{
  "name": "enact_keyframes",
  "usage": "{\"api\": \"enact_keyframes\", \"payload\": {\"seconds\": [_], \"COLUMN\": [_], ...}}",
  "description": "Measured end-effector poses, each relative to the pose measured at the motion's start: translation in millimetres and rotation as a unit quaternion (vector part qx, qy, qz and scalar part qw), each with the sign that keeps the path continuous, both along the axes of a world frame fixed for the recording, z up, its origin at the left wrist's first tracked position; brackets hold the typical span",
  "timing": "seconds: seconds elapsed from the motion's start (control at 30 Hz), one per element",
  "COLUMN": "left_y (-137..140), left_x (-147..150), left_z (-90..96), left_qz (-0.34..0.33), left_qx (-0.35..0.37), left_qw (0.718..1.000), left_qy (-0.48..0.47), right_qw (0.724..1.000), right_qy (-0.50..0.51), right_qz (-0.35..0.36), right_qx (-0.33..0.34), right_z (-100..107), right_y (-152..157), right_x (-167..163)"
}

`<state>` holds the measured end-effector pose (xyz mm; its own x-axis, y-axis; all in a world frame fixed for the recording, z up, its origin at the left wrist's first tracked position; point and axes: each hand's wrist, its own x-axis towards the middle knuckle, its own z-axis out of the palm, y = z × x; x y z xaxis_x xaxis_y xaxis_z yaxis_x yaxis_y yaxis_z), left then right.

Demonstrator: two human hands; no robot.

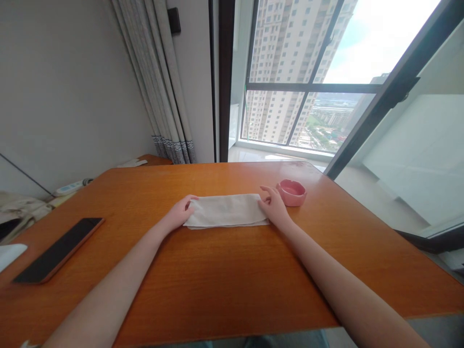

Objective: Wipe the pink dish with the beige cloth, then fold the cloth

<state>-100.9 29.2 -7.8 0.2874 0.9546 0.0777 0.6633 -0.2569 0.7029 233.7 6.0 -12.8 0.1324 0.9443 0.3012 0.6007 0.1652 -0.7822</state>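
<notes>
Your left hand (178,212) pinches the left end of the folded white cloth (226,210), fingers closed on its edge, and your right hand (274,206) rests on the right end with fingers loosely spread. The cloth lies mid-table (217,290), with a pink ashtray (291,192) just beside your right hand and a phone (60,249) well apart at left.

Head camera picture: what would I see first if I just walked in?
A folded white cloth lies mid-table, with the left hand on its left end and the right hand on its right. A pink bowl sits just right of it, and a dark phone lies far left.
</notes>
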Motion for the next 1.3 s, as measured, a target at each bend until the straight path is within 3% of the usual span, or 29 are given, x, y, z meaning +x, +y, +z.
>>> {"api": "enact_keyframes", "payload": {"seconds": [0.07, 0.13, 0.33, 0.43, 0.67, 0.83, 0.97, 1.17, 1.3], "left_y": [-0.1, -0.8, -2.1, -0.5, -1.5, -4.2, -5.5, -5.8, -9.2], "left_x": [-0.4, -0.4, 0.6, 0.5, 1.1, -0.1, 2.3, 9.0, 7.7], "left_z": [1.2, 2.9, 3.0, -0.3, -0.4, 3.1, 5.1, 2.5, 2.5], "left_qz": [0.000, -0.001, 0.014, 0.014, 0.009, -0.003, -0.012, -0.002, -0.022], "left_qx": [0.000, -0.007, 0.003, 0.014, 0.021, 0.009, 0.025, 0.069, 0.057], "left_qw": [1.000, 1.000, 1.000, 1.000, 0.999, 0.999, 0.996, 0.994, 0.990], "left_qy": [0.005, 0.008, 0.013, 0.022, 0.047, 0.053, 0.081, 0.090, 0.124], "right_qw": [0.996, 0.991, 0.950, 0.942, 0.949, 0.958, 0.944, 0.941, 0.936], "right_qy": [-0.078, -0.131, -0.288, -0.287, -0.290, -0.240, -0.274, -0.311, -0.320], "right_qz": [0.029, 0.040, -0.037, -0.008, 0.006, 0.033, 0.066, 0.033, 0.029], "right_qx": [0.022, 0.000, -0.119, -0.171, -0.126, -0.152, -0.169, -0.129, -0.144], "right_z": [4.0, 6.3, 9.7, 9.7, 11.8, 21.2, 18.7, 11.3, 12.4], "right_y": [-2.2, -5.9, -16.4, -14.4, -11.5, -15.5, -14.4, -10.2, -10.8], "right_x": [-0.1, -2.7, -9.7, -5.9, -3.9, -7.5, -7.5, -7.6, -5.3]}}
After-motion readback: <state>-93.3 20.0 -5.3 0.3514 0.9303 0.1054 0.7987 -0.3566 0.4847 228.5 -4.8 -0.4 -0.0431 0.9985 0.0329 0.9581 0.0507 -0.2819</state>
